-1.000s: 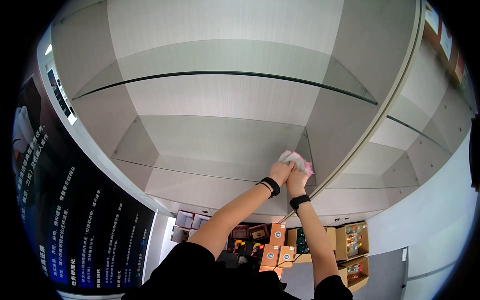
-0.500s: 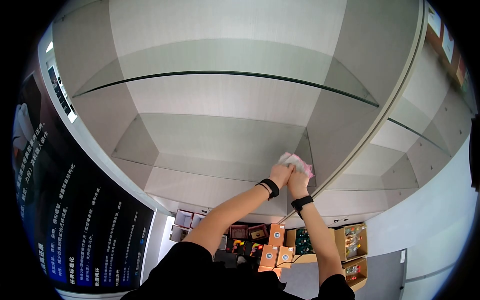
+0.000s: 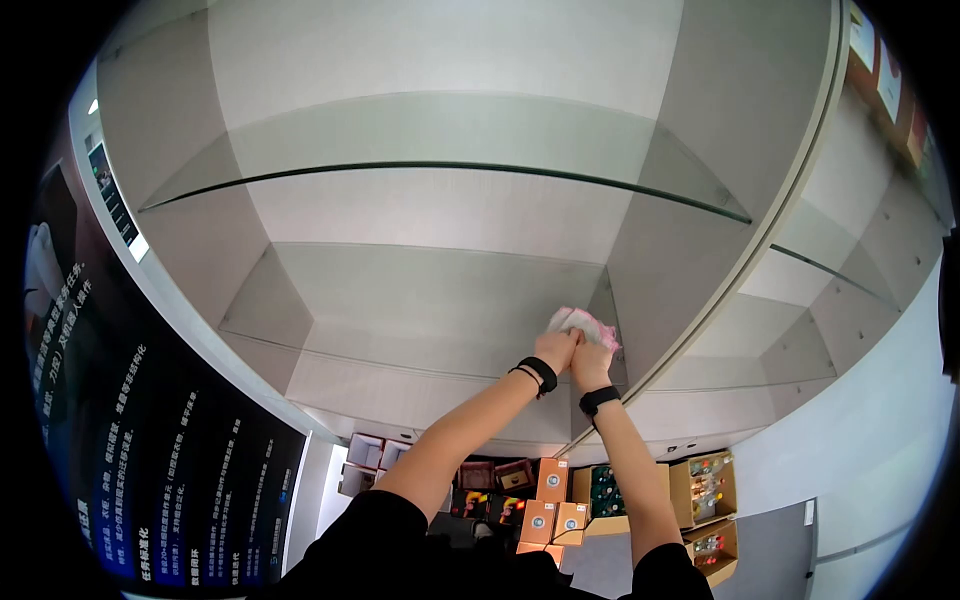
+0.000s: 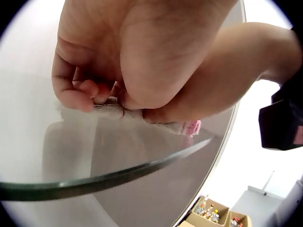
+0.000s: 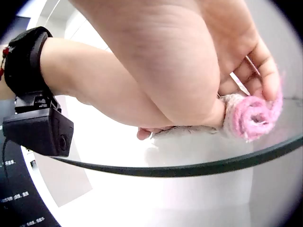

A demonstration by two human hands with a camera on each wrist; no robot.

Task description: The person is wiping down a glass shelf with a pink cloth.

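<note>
A white cloth with pink edges (image 3: 584, 325) lies bunched on the lower glass shelf (image 3: 420, 290), near its right end. The left hand (image 3: 556, 347) and right hand (image 3: 592, 362) are side by side and touching, both gripping the cloth. In the left wrist view, curled fingers of the left hand (image 4: 128, 56) press the cloth (image 4: 191, 127) onto the glass. The right wrist view shows the right hand (image 5: 189, 61) curled round the rolled pink end of the cloth (image 5: 255, 118), above the green glass edge.
An upper glass shelf (image 3: 450, 130) spans the cabinet above the hands. The cabinet's side panel (image 3: 680, 270) stands close on the right. Orange boxes (image 3: 552, 480) and cartons of bottles (image 3: 705, 490) are below. A dark printed board (image 3: 170, 450) stands left.
Both hands and the cloth have shifted slightly left in the head view, still held together. The cabinet shelves appear a little lower in the picture.
</note>
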